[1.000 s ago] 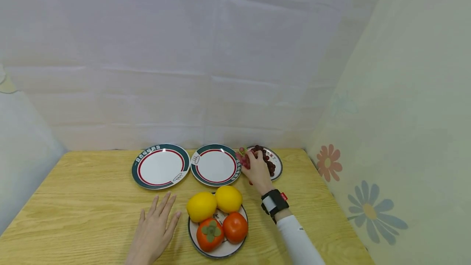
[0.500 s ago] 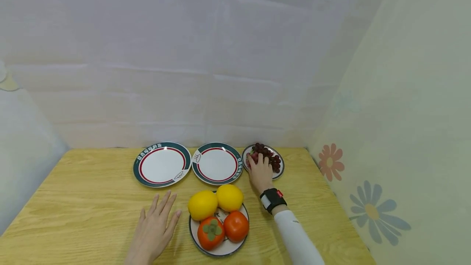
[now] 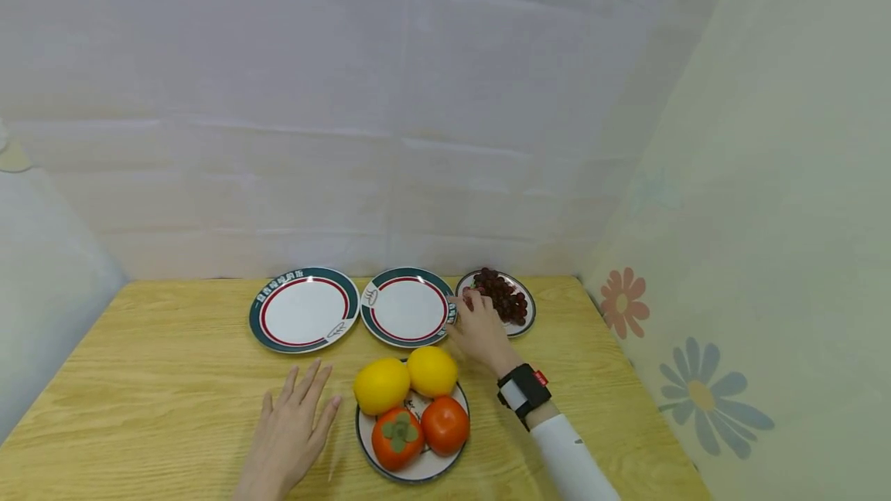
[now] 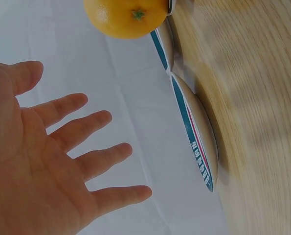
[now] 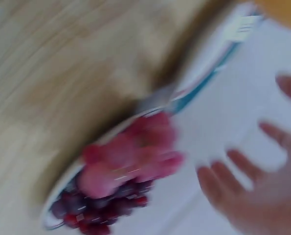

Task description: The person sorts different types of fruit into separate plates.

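My right hand (image 3: pixel 483 331) hovers at the near left side of the small plate (image 3: pixel 530 322) at the back right, its fingers spread with nothing held. On that plate lie dark red grapes (image 3: pixel 511 304) and, beside them, a pink bunch of grapes (image 5: pixel 135 156), largely hidden behind the hand in the head view. The right wrist view is blurred; there the fingers stand apart from both bunches. My left hand (image 3: pixel 288 431) has its fingers extended over the table, left of the fruit plate (image 3: pixel 418 479), and holds nothing.
Two yellow citrus fruits (image 3: pixel 382 386) and two orange persimmons (image 3: pixel 397 439) fill the front plate. Behind it, two green-rimmed plates, a left one (image 3: pixel 306 311) and a middle one (image 3: pixel 409 308), stand side by side along the back wall sheet (image 3: pixel 278 176).
The pink grapes, gripped by my right hand at the small plate's left side, were lowered onto that plate and let go. The right hand has since drawn slightly back left. My left hand stays put.
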The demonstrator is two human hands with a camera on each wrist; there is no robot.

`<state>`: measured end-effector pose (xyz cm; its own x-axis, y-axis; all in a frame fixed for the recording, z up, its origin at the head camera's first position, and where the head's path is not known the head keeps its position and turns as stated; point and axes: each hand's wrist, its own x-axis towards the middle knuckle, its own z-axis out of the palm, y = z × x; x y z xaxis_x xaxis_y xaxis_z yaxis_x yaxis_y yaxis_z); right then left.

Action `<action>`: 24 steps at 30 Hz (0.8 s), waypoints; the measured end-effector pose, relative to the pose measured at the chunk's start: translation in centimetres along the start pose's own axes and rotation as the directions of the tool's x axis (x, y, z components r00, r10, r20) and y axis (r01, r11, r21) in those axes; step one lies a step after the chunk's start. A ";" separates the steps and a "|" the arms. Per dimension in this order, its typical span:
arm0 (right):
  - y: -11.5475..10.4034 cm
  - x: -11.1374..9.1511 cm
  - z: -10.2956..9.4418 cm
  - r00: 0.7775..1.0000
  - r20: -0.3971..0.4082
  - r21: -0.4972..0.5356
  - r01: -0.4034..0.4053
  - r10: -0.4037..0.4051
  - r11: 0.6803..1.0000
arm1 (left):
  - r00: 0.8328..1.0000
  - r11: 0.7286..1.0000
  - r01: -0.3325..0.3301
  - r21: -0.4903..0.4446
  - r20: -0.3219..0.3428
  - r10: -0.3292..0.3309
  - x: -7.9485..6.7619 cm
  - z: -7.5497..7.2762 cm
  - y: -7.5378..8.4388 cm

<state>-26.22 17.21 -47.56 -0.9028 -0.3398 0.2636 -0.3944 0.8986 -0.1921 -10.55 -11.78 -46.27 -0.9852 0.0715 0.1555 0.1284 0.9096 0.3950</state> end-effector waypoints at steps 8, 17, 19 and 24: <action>-3.9 -3.0 -1.9 0.880 0.431 0.230 0.107 -0.199 0.967 | 1.000 1.000 -0.002 -0.004 -0.011 0.002 -0.2 -0.2 -0.1; -4.6 -4.2 -0.9 0.902 0.368 0.174 0.172 -0.226 0.970 | 1.000 1.000 0.007 0.002 -0.006 -0.007 -0.4 -0.3 -0.2; -4.6 -4.1 -0.7 0.909 0.347 0.176 0.177 -0.230 0.968 | 1.000 1.000 0.008 0.001 -0.004 -0.008 -0.4 -0.4 -0.3; -4.3 -2.9 -1.2 0.952 0.233 0.160 0.165 -0.200 0.973 | 1.000 1.000 0.004 -0.013 -0.019 -0.004 -0.5 -0.3 -0.4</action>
<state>-21.72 14.63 -46.33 -0.8204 -0.5676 0.0686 -0.5603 0.7743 -0.2943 -10.08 -12.26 -46.21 -0.9835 0.0599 0.1707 0.1258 0.9047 0.4070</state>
